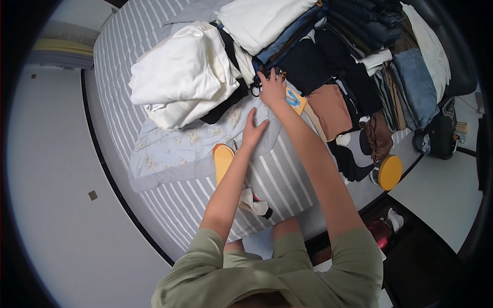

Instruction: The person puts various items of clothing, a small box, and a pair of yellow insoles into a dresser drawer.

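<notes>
My left hand point(253, 130) lies flat, fingers spread, on a pale blue floral garment point(174, 146) spread out on the striped bed point(287, 177). My right hand point(271, 87) reaches farther up, its fingers closed on a dark item point(263, 73) at the edge of a pile of folded clothes point(328, 61). A yellow card with a blue mark point(296, 99) lies just right of that hand. White folded fabric point(182, 74) lies left of both hands.
An orange round-ended object point(223, 160) lies under my left forearm, and a small white and dark item point(255, 203) sits nearer me. A yellow disc point(389, 172) lies at the bed's right edge. Jeans and dark garments point(405, 77) are stacked at right. Grey floor point(56, 195) lies to the left.
</notes>
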Available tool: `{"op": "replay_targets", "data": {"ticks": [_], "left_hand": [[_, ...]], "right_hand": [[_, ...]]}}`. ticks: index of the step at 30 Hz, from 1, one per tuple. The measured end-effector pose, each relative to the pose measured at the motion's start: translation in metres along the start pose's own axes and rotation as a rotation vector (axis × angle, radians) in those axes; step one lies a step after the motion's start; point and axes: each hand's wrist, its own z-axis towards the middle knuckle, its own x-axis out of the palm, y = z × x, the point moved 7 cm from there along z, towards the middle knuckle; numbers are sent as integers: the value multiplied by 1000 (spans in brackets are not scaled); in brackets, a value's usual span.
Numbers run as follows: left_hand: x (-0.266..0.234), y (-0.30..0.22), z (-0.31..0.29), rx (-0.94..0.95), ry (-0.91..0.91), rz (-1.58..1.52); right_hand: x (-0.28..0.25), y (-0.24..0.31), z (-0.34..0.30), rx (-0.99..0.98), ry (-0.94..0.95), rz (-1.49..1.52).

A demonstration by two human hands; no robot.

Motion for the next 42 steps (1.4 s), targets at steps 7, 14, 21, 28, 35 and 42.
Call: {"op": "replay_targets", "data": {"ticks": [7,14,21,28,35,42], "left_hand": [[8,-2,-2,-117,75,65],[5,1,0,-267,41,-178],[26,12,3,-493,98,-851],[30,16,-28,-635,222,-1044],[9,8,-59,-694,257,-984],[-5,-67,-116,-629,476,-844]], "right_hand": [[19,-22,32,76,1,-44],[22,-17,6,-94,33,77],[12,6,-76,-357,144,205],[-6,13,-152,-452,24,401],[-49,25,-216,-303,-163,861],[-50,8,-268,326,-556,1232]]}}
